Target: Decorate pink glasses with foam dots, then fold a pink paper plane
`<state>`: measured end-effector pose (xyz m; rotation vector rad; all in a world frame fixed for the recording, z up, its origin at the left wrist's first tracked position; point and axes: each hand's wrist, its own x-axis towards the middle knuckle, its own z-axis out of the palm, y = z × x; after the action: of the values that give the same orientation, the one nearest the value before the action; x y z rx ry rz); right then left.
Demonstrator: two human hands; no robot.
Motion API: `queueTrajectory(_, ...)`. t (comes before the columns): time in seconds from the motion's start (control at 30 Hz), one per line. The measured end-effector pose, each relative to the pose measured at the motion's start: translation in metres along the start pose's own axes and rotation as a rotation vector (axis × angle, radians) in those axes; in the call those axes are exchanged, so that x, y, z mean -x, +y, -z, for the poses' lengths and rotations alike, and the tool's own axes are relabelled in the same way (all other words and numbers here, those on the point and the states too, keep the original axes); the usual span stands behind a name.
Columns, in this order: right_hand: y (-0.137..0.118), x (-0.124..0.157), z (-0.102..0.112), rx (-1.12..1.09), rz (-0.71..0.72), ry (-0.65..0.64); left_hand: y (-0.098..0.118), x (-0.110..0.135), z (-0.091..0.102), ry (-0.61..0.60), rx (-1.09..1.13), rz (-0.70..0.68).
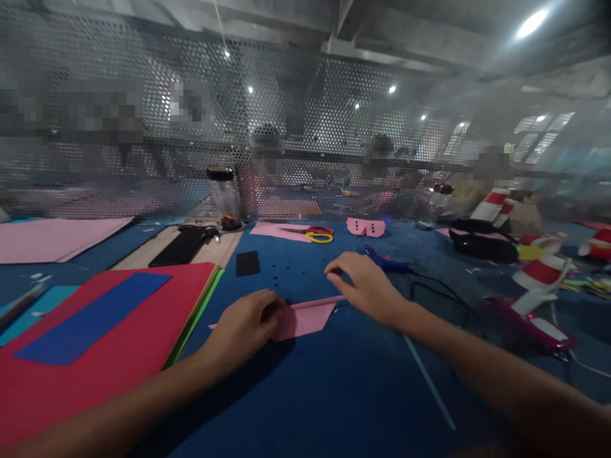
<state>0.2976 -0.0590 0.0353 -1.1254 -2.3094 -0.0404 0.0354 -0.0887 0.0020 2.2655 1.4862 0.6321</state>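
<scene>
A folded piece of pink paper [305, 319] lies on the blue table, its far edge turned up into a narrow fold. My left hand [251, 321] is closed on the left part of this paper, the fingers curled and partly covering it. Just above the paper's right end, my right hand [365, 286] hovers with bent fingers; a gap shows between thumb and fingers, and I see nothing held there. Behind the right hand lies a blue glue gun [382, 259], partly hidden by it. A clear glue stick [429, 381] rests on the table below the right wrist.
Red paper [119, 381] with a blue strip [95, 318] covers the left side. Ahead lie a black card [247, 263], scissors [319, 234], a pink cut-out [366, 227] and a jar [224, 200]. To the right are a purple glue gun [534, 327] and red-and-white paper cups [539, 273].
</scene>
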Motion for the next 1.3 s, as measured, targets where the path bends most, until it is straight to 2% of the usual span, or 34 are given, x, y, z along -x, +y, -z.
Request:
queueTrajectory(0.1, 0.025, -0.032, 0.009, 0.154, -0.046, -0.064, 0.001, 0.001, 0.001, 0.004, 0.008, 0.018)
queueTrajectory(0.2, 0.054, -0.071, 0.003, 0.323, -0.151, -0.188, 0.003, 0.002, 0.002, 0.002, 0.039, 0.060)
queueTrajectory(0.37, 0.099, -0.129, -0.028, 0.401, -0.207, -0.299, 0.002, 0.002, 0.003, 0.051, 0.053, 0.103)
queueTrajectory(0.5, 0.121, -0.155, -0.054, 0.460, -0.235, -0.385, 0.002, 0.002, 0.005, 0.057, 0.040, 0.142)
queueTrajectory(0.7, 0.135, -0.161, -0.081, 0.532, -0.220, -0.475, 0.002, 0.000, 0.008, 0.065, 0.031, 0.182)
queueTrajectory(0.87, 0.134, -0.164, -0.086, 0.550, -0.212, -0.482, -0.001, -0.003, 0.011, 0.070, 0.041, 0.223)
queueTrajectory(1.0, 0.128, -0.166, -0.078, 0.526, -0.261, -0.470, -0.002, -0.004, 0.012, 0.086, 0.065, 0.222)
queueTrajectory(1.13, 0.124, -0.160, -0.066, 0.468, -0.357, -0.400, -0.005, -0.004, 0.012, 0.102, 0.096, 0.199)
queueTrajectory(1.3, 0.121, -0.142, -0.041, 0.277, -0.507, -0.309, -0.010, -0.007, 0.014, 0.139, 0.155, 0.196)
